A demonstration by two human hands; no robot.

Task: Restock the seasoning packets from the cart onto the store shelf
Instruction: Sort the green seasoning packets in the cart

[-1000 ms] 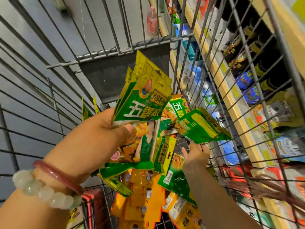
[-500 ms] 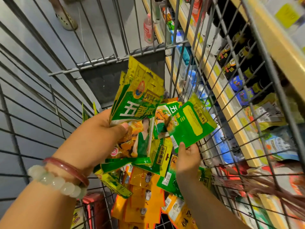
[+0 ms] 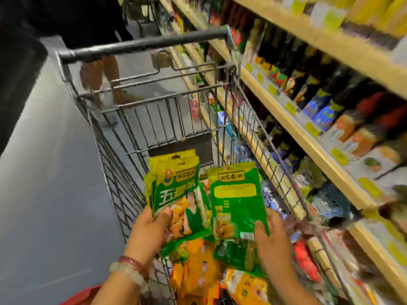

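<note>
Two hands [image 3: 149,227] [image 3: 272,236] grip green seasoning packets [image 3: 174,190] above cart [image 3: 141,44].

Dark bottles [image 3: 312,84] stand in a row on the upper right, with yellow price tags [image 3: 291,108] along the edge below them. A pink bottle [image 3: 195,110] stands on the grey floor [image 3: 50,172] beyond the wire mesh. Farther off, a person's legs [image 3: 103,80] show in the aisle. A red basket [image 3: 81,296] peeks in at the bottom edge. The view is blurred.
</note>
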